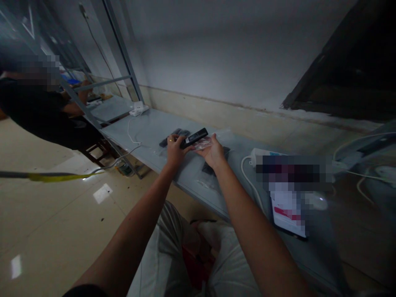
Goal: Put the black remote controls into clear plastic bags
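My left hand [177, 150] is closed on a slim black device [198, 136] with a pale label near its lower end. It is tilted up to the right, and its exact kind cannot be told. In my right hand [214, 152] is a clear plastic bag [202, 143], pinched near the thumb, just under the black device. Behind my left hand, dark items [175, 134] lie grouped on the grey table [154, 120]. Another bagged dark item [208, 168] rests partly hidden beneath my right wrist.
A phone-like device [289, 220] lies at the right, near a white power strip [254, 156] and its cable. Another white socket block [138, 108] sits at the table's far left. A person in black [40, 109] sits beyond the metal frame [117, 80].
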Demonstrator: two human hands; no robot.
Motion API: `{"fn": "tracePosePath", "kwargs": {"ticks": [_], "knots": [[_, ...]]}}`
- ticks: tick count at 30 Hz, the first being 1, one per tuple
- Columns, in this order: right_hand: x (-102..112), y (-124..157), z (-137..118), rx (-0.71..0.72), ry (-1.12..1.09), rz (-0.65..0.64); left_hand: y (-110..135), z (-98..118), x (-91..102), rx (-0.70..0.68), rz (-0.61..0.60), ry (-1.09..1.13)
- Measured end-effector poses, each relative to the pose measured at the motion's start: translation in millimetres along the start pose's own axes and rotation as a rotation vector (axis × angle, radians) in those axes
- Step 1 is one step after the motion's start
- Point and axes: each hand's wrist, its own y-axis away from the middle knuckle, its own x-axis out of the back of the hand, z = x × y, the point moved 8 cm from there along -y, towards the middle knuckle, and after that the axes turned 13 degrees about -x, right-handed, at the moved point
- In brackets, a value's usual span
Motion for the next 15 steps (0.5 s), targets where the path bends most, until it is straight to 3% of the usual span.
{"fn": "tracePosePath", "kwargs": {"ticks": [15], "knots": [[-4.2,4.9,4.6,0.119,0.039,-0.077,-0.9,5.6,-4.6,-0.086,-0.049,0.024]]}}
